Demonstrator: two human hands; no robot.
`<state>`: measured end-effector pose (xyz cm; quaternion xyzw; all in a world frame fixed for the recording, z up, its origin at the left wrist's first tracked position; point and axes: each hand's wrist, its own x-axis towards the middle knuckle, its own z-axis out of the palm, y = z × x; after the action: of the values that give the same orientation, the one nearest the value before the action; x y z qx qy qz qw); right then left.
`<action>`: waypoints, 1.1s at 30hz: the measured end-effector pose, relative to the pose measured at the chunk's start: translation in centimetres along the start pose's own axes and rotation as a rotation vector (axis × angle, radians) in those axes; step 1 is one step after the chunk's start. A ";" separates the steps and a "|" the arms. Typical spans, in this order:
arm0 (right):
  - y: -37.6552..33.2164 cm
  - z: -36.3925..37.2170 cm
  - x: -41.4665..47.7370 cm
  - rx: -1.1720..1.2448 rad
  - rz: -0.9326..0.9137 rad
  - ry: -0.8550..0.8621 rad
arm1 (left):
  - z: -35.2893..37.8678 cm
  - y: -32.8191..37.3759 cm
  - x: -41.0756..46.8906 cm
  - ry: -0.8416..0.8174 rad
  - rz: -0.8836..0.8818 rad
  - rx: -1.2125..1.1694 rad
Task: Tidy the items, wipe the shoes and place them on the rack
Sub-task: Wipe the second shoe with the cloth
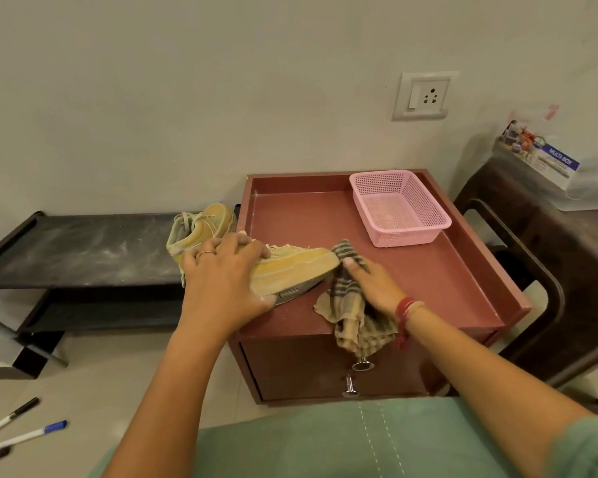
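Pink basket (409, 237) sits in the back right corner of the cabinet top (428, 270), well apart from the action. Brown chair (532, 253) crowds the right edge, pens (32, 432) on the floor. Second shoe (201, 229) is on the black rack (83, 250), just beside the cabinet. The held shoe (290, 270) runs along the front left, toe pointing right, heel past the left edge, sole tipped toward the person. Left hand (221, 281) clamps its middle; right hand (373, 284) bunches the striped cloth (353, 319) against the toe.
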<state>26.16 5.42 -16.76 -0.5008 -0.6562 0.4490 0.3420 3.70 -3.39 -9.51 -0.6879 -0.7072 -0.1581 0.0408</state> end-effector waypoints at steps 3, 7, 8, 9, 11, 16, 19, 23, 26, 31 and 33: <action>-0.3 -1.6 0.8 0.207 0.102 0.216 | 0.1 -0.1 0.0 0.004 0.015 0.018; -1.3 0.5 -0.5 0.129 -0.150 0.110 | 0.2 -0.2 -0.1 0.027 0.027 0.024; -0.8 1.3 -0.8 0.051 -0.189 0.044 | 0.2 -0.3 -0.1 0.028 0.028 0.022; -0.4 1.7 -0.7 0.007 -0.191 0.030 | 0.2 -0.3 -0.1 0.025 0.026 0.020; -0.3 1.6 0.0 0.038 -0.126 0.062 | 0.2 -0.2 -0.1 0.017 0.026 0.018; -0.3 2.2 -1.7 -0.239 -0.309 0.107 | 0.5 -0.3 -0.1 0.034 0.023 0.026; 0.3 2.9 -1.8 -0.258 -0.334 0.096 | 0.4 -0.3 0.1 -0.004 0.023 0.003; 0.5 0.8 0.5 -0.214 -0.037 0.122 | -0.3 -1.2 -0.2 -0.099 0.020 -0.002; -1.1 0.9 0.3 -0.328 -0.032 0.286 | -0.8 -3.2 -0.8 -0.175 -0.056 -0.024; -7.2 5.5 -3.4 -0.279 -0.380 0.313 | -1.0 -4.6 -1.1 -0.161 -0.084 -0.239; -8.2 7.8 -4.0 -0.404 -0.499 0.192 | -0.7 -4.6 -1.1 -0.140 -0.112 -0.300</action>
<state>17.31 -1.18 -11.97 -0.4225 -0.7991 0.1628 0.3955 -0.90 -4.63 -9.93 -0.6553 -0.7138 -0.2157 -0.1205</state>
